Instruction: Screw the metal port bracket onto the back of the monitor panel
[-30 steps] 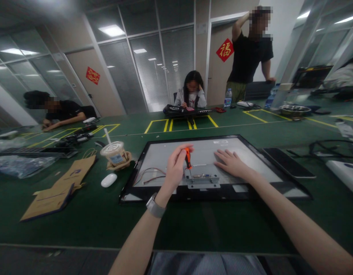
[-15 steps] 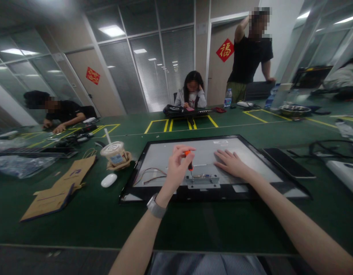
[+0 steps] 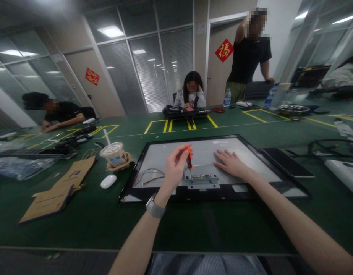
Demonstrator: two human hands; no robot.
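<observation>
**Orange-and-black screwdriver (image 3: 189, 158) held upright at a grey metal bracket (image 3: 203, 185)**

Nearest, blue-grey striped cloth (image 3: 205, 264) shows below the edge of the green tabletop (image 3: 190, 229). Two bare forearms reach forward over it, the left one wearing a watch with a grey band (image 3: 156, 206) at the wrist.

Between them lies a flat, black-framed panel with a pale grey back (image 3: 156, 151). The bracket, fitted with a row of small connectors, sits near the panel's close edge. The left hand (image 3: 175, 165) pinches the screwdriver's handle between thumb and fingers, its shaft pointing down at the bracket's left part; whether the tip is seated cannot be told. Thin brownish wires (image 3: 149, 173) lie on the panel, left of that hand. The right hand (image 3: 230, 163) rests palm down on the panel, right of the bracket, fingers slightly spread.

Left of the panel are a flattened brown paper bag (image 3: 60, 189), a white oval mouse (image 3: 108, 181) and, a little farther, a clear-lidded drink cup with a straw (image 3: 115, 156) in a cardboard holder (image 3: 125, 163). To the right lies a flat black rectangular slab (image 3: 287, 162).

Across the table, a person in a light jacket (image 3: 180, 98) sits near a clear plastic water bottle (image 3: 227, 98); another in a black T-shirt (image 3: 252, 59) stands.
</observation>
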